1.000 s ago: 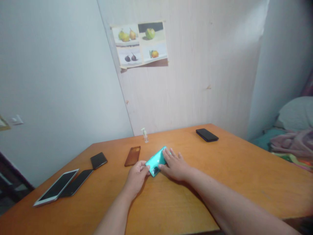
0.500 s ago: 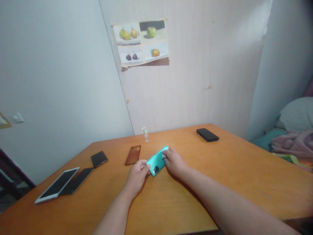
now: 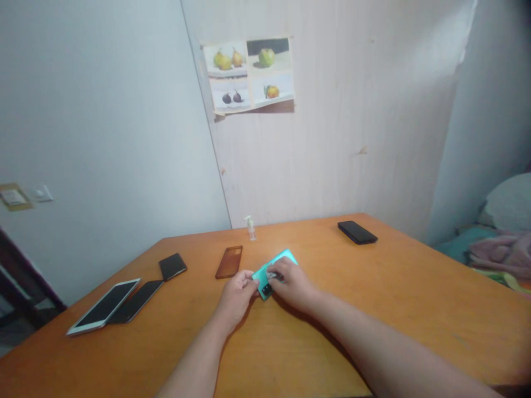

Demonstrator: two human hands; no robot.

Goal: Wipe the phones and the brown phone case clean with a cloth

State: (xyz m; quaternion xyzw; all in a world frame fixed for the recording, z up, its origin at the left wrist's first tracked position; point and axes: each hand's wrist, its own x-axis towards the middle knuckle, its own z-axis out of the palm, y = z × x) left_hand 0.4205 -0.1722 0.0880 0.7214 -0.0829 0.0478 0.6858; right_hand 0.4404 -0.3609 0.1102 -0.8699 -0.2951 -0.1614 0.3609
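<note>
A turquoise smartphone (image 3: 285, 255) lies back side up in front of me, tilted, with its dark camera block toward me. My left hand (image 3: 237, 293) pinches its left end between thumb and fingers. Over the phone's back, my right hand (image 3: 292, 283) is closed with bunched fingers on a small whitish wipe (image 3: 271, 274), pressed near the camera block. Most of the wipe is hidden by the fingers. Just left of the phone is an empty brown phone case (image 3: 229, 262).
A small clear pump bottle (image 3: 251, 228) stands at the table's back edge. On the left lie a white tablet (image 3: 103, 307), a dark phone (image 3: 139, 301) partly beside it and a black flat device (image 3: 172, 266). Another black phone (image 3: 357, 232) is at the back right of the wooden table (image 3: 398, 309).
My right hand has slid with the wipe from the middle of the phone's back toward the camera end. My left hand keeps its hold. The view has shifted slightly left.
</note>
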